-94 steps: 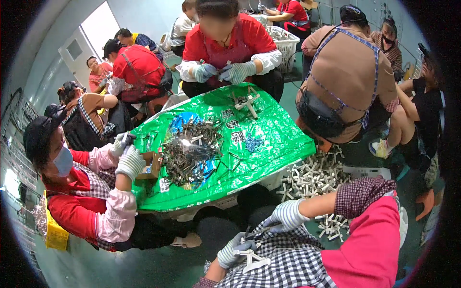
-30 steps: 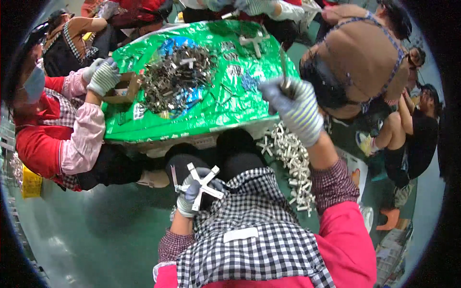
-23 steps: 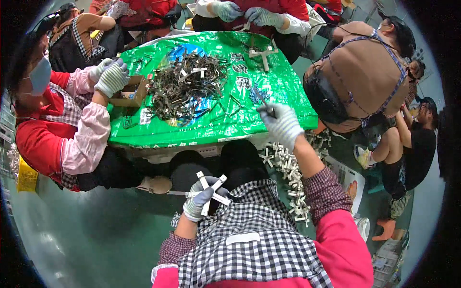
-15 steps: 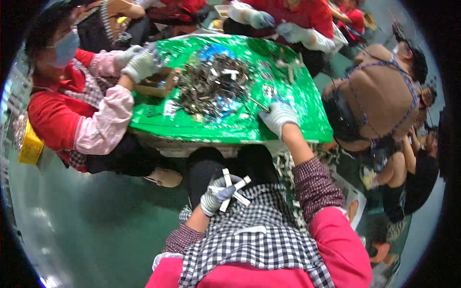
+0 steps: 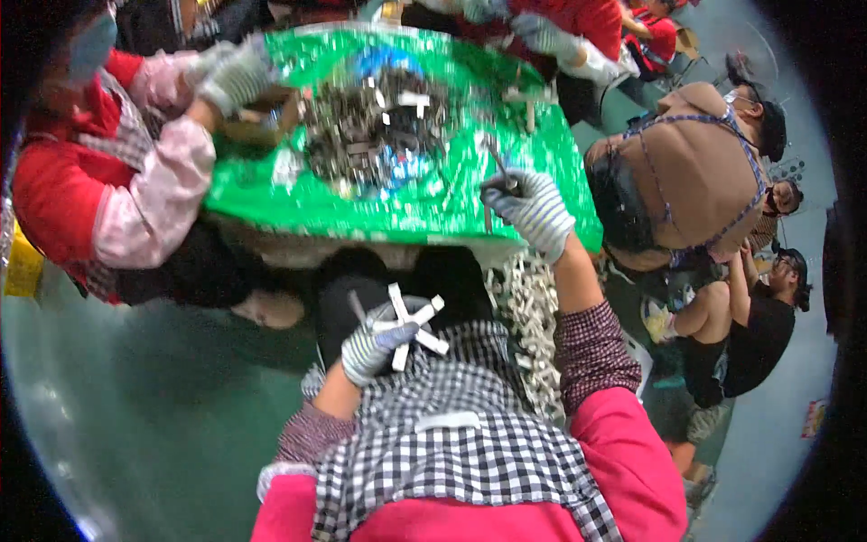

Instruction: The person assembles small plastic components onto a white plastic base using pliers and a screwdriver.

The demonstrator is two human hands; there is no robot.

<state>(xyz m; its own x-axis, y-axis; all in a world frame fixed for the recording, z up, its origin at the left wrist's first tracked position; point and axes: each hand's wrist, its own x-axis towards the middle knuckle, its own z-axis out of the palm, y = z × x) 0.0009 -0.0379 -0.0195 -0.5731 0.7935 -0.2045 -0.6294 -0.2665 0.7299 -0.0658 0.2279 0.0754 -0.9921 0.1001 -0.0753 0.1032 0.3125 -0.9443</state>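
My left hand, in a striped work glove, is closed over my lap around a white piece with several flat arms spreading like a star. A thin grey strip sticks up beside it. Over the near right part of the green-covered table, my gloved right hand grips a slim, dark rod-like item; its exact kind is unclear. One end points up and away from me. Left of this hand lies a heap of shiny metal strips with a few white pieces on it.
At the left, a co-worker's gloved hand is above a cardboard box. White pieces lie at the table's far right. Many small white parts are heaped beside my right thigh. Other people sit beyond and to the right; a yellow container stands far left.
My right hand has drawn back from the table surface, and the dark item now points up. My left hand still holds the white star-like piece, now turned. The whole view has shifted.
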